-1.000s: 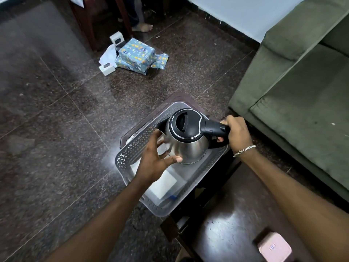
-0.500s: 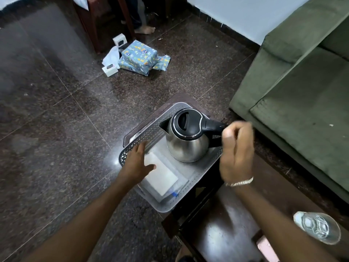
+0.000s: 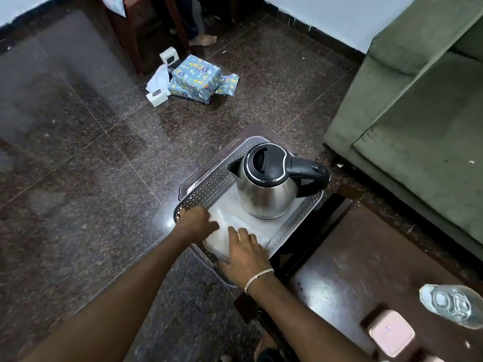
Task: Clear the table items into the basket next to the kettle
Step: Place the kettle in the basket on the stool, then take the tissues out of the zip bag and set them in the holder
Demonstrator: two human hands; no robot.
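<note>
A steel kettle (image 3: pixel 266 194) with a black lid and handle stands upright inside the grey perforated basket (image 3: pixel 206 184), at its far end. The basket rests on a small dark stool. A white flat packet (image 3: pixel 224 226) lies in the basket's near half. My left hand (image 3: pixel 196 222) is at the basket's left wall, fingers curled on the packet's corner. My right hand (image 3: pixel 245 254) lies flat on the packet with fingers spread, thumb at the basket's near rim. On the dark table (image 3: pixel 352 259) sit a pink box (image 3: pixel 390 333) and a clear glass bottle (image 3: pixel 454 304).
A green sofa (image 3: pixel 418 105) stands close on the right. Blue wrapped parcels (image 3: pixel 196 78) and small white boxes (image 3: pixel 156 97) lie on the dark stone floor beyond. A person's bare foot (image 3: pixel 202 40) and wooden furniture legs show at the top.
My right hand has let go of the kettle's handle and come down onto the white packet. My left hand has left the kettle's body and slid to the packet's left corner.
</note>
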